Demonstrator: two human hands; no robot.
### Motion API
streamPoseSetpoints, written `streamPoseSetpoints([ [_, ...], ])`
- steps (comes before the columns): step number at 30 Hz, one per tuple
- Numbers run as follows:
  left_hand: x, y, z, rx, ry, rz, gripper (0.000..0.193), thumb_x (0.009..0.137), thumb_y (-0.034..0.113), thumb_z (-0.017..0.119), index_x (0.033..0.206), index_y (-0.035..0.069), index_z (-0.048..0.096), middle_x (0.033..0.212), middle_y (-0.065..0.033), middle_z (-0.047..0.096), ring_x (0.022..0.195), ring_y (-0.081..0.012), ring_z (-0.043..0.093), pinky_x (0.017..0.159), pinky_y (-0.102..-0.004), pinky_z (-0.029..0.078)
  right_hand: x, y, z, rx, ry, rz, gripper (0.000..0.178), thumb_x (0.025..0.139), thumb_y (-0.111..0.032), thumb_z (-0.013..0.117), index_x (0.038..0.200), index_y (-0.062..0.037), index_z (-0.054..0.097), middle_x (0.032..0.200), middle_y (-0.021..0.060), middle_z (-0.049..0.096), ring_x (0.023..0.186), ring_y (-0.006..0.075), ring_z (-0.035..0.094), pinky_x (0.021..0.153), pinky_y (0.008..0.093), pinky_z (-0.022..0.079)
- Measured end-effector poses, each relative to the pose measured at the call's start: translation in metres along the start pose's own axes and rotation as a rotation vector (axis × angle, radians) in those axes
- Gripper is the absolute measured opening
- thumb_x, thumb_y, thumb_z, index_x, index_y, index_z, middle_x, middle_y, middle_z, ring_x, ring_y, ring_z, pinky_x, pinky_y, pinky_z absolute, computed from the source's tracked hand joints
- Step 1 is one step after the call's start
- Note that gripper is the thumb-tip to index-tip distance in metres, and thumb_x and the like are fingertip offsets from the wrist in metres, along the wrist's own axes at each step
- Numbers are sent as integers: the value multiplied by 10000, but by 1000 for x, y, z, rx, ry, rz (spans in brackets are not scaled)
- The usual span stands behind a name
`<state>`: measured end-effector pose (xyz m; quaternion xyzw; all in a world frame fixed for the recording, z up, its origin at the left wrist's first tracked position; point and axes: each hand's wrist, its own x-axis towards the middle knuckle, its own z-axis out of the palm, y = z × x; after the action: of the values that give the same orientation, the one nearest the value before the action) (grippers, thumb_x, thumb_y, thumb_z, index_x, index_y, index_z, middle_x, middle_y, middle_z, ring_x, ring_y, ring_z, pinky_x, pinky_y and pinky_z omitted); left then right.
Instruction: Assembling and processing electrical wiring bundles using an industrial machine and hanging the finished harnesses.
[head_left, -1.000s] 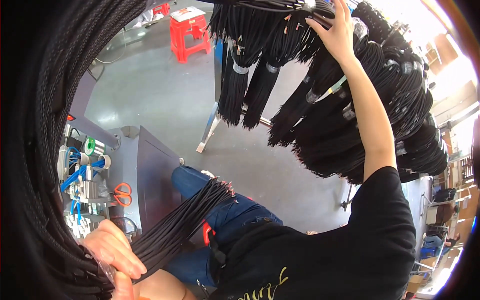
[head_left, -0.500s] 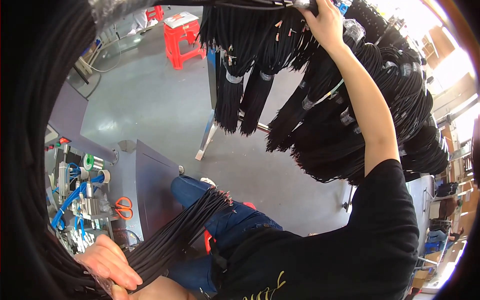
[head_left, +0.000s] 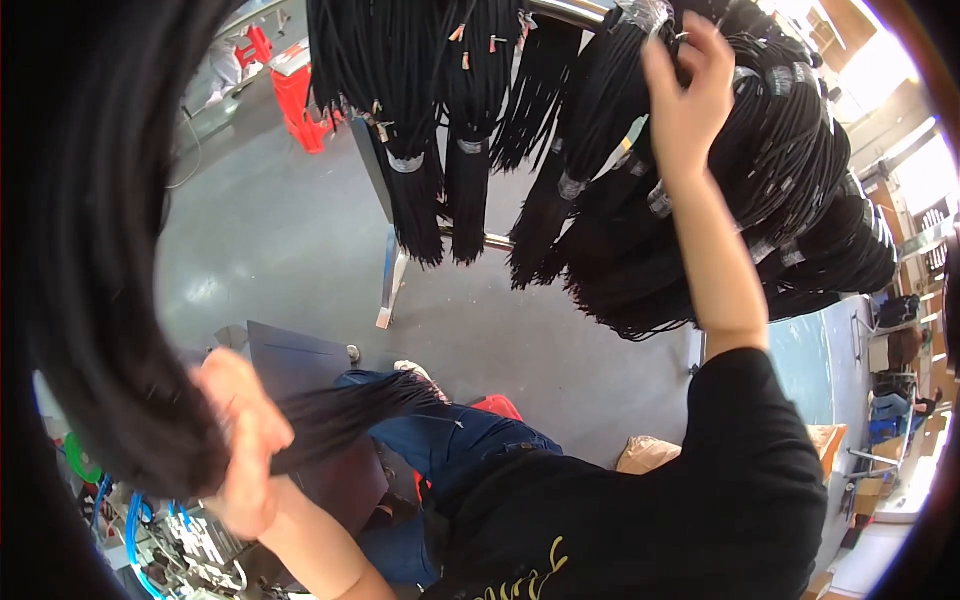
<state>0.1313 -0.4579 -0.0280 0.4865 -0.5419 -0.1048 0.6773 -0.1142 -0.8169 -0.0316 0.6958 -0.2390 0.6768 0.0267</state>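
My left hand is wrapped round a thick bundle of black cables, blurred by motion. From the hand the bundle arcs up along the left edge, and its loose end sticks out over my thigh. My right hand is raised at the upper right, thumb and fingers apart and slightly bent, with nothing seen in it. Just behind it hang black cable bundles on a rack, bound with clear wrap. Whether the fingertips touch them I cannot tell.
A metal rack leg stands on the grey floor. Lower left is a bench with blue tubes, metal fittings and a green spool. A red stool stands at upper left, a brown bag behind me at right.
My right hand has let go of the bundle's upper part and come down slightly, its fingers now spread. My left hand has risen with the cables. The view has shifted, moving the rack leftward.
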Motion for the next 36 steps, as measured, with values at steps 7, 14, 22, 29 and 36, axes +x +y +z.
streamPoseSetpoints([
  [7, 57, -84, 69, 132, -125, -289, 268, 812, 120, 756, 1012, -32, 663, 771, -17, 654, 689, -67, 589, 651, -233, 473, -105, 22, 5, 170, -99, 646, 611, 840, -191, 783, 1323, 40, 489, 1261, 162, 569, 1162, 196, 549, 965, 316, 451],
  [14, 96, -169, 133, 295, -146, -262, 603, 762, 201, 813, 1256, -31, 556, 1150, -151, 651, 1029, -218, 624, 905, -341, 481, -88, 11, 3, 30, -265, 684, 627, 838, -206, 784, 1306, 80, 480, 1252, 173, 581, 1137, 208, 572, 952, 315, 462],
  [22, 43, -131, 93, 295, -346, -397, 908, 733, 272, 851, 1426, -58, 366, 1403, -247, 483, 1291, -312, 496, 1079, -391, 391, -35, -20, -11, 454, -267, 649, 363, 875, -168, 715, 1114, 79, 600, 994, 106, 681, 891, 163, 648, 803, 267, 504],
  [29, 39, -38, 143, -275, -443, -287, 1061, 642, 251, 921, 1440, -85, 309, 1461, -224, 413, 1387, -283, 374, 1135, -377, 308, 45, -146, -60, 681, -239, 579, 135, 896, -98, 628, 917, 33, 649, 771, -19, 620, 680, 44, 556, 616, 203, 440],
  [36, -47, 36, 76, -538, 37, -420, 890, 598, 127, 890, 1362, -32, 462, 1236, -148, 603, 1113, -307, 600, 1035, -433, 428, -17, -241, -60, 847, -485, -83, 369, 818, -129, 723, 1032, 115, 547, 775, 141, 600, 660, 289, 605, 556, 342, 458],
])
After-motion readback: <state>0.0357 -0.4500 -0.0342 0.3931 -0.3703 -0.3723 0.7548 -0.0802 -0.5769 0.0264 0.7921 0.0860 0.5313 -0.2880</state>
